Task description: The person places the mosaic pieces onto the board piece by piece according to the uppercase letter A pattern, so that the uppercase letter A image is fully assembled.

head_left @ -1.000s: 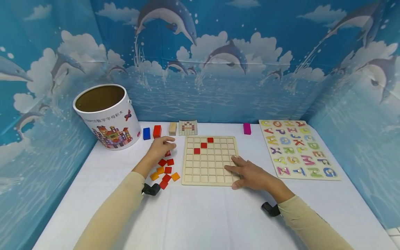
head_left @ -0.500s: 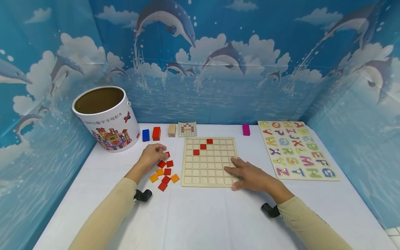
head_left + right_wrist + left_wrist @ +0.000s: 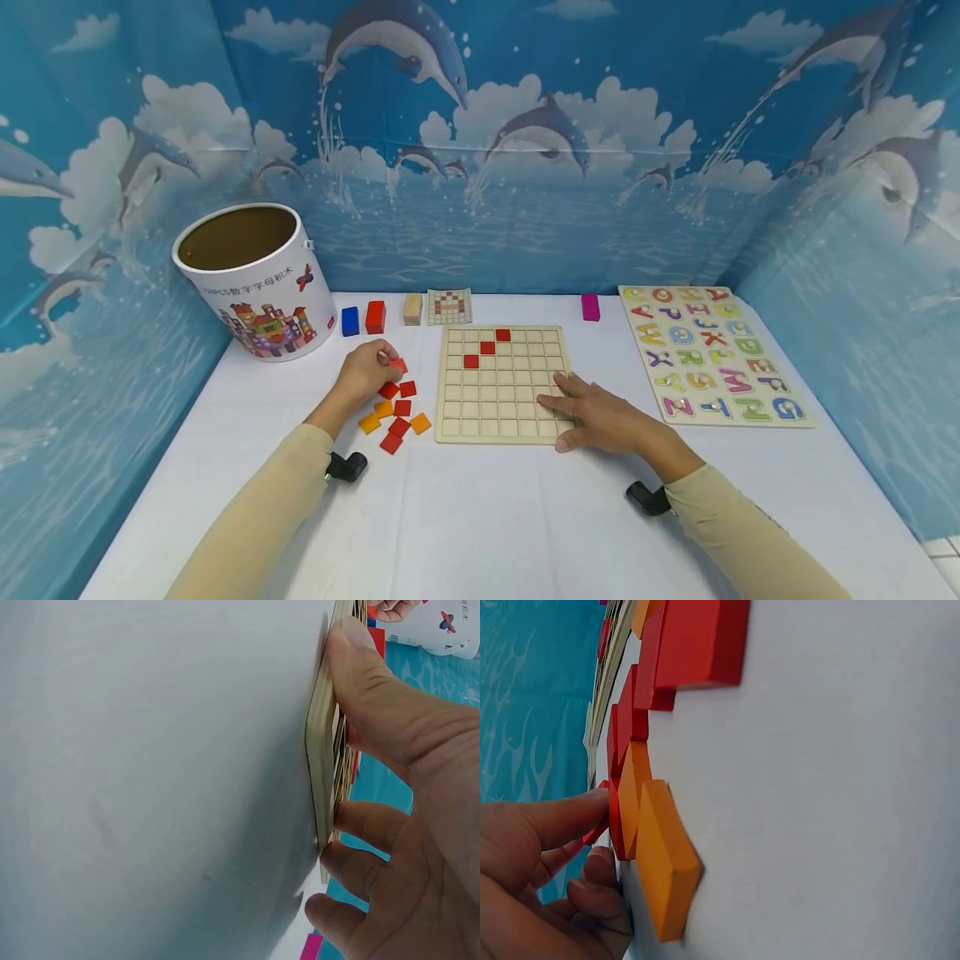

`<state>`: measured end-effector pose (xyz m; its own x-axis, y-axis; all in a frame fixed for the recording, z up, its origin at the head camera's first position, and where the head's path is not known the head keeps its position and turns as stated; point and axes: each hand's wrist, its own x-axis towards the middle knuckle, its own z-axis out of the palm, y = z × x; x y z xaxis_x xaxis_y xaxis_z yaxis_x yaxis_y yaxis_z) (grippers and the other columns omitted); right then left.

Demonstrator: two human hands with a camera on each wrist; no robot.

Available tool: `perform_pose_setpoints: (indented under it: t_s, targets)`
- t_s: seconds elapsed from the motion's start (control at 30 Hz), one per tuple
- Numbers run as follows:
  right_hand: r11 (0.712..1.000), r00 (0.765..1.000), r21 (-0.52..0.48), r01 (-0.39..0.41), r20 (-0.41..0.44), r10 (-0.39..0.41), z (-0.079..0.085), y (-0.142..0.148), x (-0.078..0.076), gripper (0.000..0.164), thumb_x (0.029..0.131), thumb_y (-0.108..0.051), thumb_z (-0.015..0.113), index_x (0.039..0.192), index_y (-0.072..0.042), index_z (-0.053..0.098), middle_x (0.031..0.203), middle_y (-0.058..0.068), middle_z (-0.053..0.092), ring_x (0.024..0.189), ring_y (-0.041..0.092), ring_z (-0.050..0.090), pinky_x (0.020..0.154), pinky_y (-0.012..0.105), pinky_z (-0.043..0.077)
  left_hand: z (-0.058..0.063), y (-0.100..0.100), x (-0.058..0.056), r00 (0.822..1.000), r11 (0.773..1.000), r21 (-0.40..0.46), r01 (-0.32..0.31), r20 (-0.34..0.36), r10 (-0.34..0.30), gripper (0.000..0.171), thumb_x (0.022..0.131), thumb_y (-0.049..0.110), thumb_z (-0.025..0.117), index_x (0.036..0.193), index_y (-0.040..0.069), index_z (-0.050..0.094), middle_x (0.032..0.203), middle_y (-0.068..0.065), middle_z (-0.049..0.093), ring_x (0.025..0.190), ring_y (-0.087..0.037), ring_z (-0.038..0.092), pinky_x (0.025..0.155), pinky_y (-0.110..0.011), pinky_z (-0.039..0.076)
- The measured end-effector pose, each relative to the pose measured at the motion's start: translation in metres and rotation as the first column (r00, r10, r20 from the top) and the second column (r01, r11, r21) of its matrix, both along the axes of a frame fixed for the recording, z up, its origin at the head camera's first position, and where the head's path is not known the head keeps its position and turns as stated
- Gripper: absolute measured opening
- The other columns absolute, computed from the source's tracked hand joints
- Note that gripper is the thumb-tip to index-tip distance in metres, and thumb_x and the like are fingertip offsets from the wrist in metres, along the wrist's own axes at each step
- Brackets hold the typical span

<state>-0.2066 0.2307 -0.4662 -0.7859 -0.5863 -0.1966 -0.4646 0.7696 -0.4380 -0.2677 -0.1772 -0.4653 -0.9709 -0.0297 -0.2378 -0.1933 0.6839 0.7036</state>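
Between the thumb and fingers of my left hand (image 3: 363,372) is a small red square tile (image 3: 400,365), pinched at the top of a loose group of tiles. In the left wrist view, that red tile (image 3: 597,829) is partly hidden by the thumb. Several red tiles (image 3: 402,407) and orange tiles (image 3: 370,423) lie just below the hand. The wooden grid board (image 3: 480,409) has three red tiles (image 3: 487,347) set in a diagonal in its upper left cells. My right hand (image 3: 603,417) rests with spread fingers on the board's lower right edge.
A white printed bucket (image 3: 281,308) stands at the back left. Along the back are a blue block (image 3: 350,322), a red block (image 3: 376,317), a natural wood block (image 3: 412,309), a pattern card (image 3: 450,307) and a magenta block (image 3: 590,307). An alphabet board (image 3: 716,358) lies right.
My left hand has drawn back slightly left from over the tiles and now pinches a red one, tilting it up. My right hand stays on the board.
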Motion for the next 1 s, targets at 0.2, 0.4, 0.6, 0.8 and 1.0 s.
perform_pose_setpoints:
  t_s: [0.2, 0.4, 0.6, 0.8, 1.0]
  targets:
    - [1.0, 1.0, -0.003, -0.005, 0.002, 0.005, 0.0, 0.0, -0.001, 0.08, 0.085, -0.049, 0.075, 0.153, -0.018, 0.048, 0.167, 0.021, 0.021, 0.155, 0.043, 0.012, 0.12, 0.063, 0.017, 0.0, -0.001, 0.0, 1.0, 0.999, 0.034, -0.024, 0.002, 0.024, 0.021, 0.096, 0.015, 0.069, 0.113, 0.01, 0.059, 0.096, -0.011, 0.059, 0.083, -0.024, 0.058, 0.067, -0.024, 0.05]
    - [1.0, 1.0, -0.002, -0.007, 0.001, 0.007, 0.002, -0.001, -0.002, 0.08, 0.085, -0.048, 0.076, 0.153, -0.017, 0.048, 0.166, 0.022, 0.021, 0.154, 0.044, 0.013, 0.119, 0.064, 0.017, -0.004, -0.007, -0.002, 0.999, 0.989, 0.135, -0.053, 0.005, 0.053, 0.027, 0.1, 0.019, 0.063, 0.127, 0.015, 0.061, 0.103, -0.012, 0.06, 0.09, -0.024, 0.057, 0.073, -0.023, 0.052]
    - [1.0, 1.0, -0.004, 0.003, 0.016, -0.003, 0.0, -0.001, 0.001, 0.08, 0.085, -0.048, 0.076, 0.153, -0.017, 0.048, 0.167, 0.022, 0.02, 0.154, 0.044, 0.013, 0.119, 0.064, 0.018, -0.009, -0.008, -0.002, 0.993, 0.946, 0.304, -0.113, 0.01, 0.115, 0.03, 0.101, 0.022, 0.063, 0.131, 0.016, 0.063, 0.102, -0.011, 0.055, 0.09, -0.024, 0.051, 0.071, -0.023, 0.047]
    - [1.0, 1.0, 0.003, -0.003, 0.004, 0.003, 0.001, -0.002, 0.001, 0.079, 0.086, -0.048, 0.075, 0.153, -0.018, 0.048, 0.167, 0.021, 0.021, 0.154, 0.044, 0.014, 0.119, 0.063, 0.018, -0.007, 0.002, -0.002, 0.991, 0.905, 0.406, -0.131, 0.025, 0.133, 0.035, 0.1, 0.029, 0.066, 0.132, 0.017, 0.061, 0.092, -0.01, 0.056, 0.082, -0.023, 0.051, 0.067, -0.025, 0.045]
    - [1.0, 1.0, 0.003, -0.005, 0.002, 0.005, 0.004, -0.003, 0.002, 0.078, 0.086, -0.047, 0.076, 0.153, -0.017, 0.048, 0.166, 0.022, 0.021, 0.154, 0.044, 0.014, 0.119, 0.063, 0.018, 0.0, 0.026, 0.0, 0.996, 0.897, 0.433, -0.091, 0.055, 0.074, 0.033, 0.096, 0.028, 0.072, 0.127, 0.018, 0.064, 0.086, -0.011, 0.06, 0.074, -0.024, 0.054, 0.066, -0.028, 0.046]
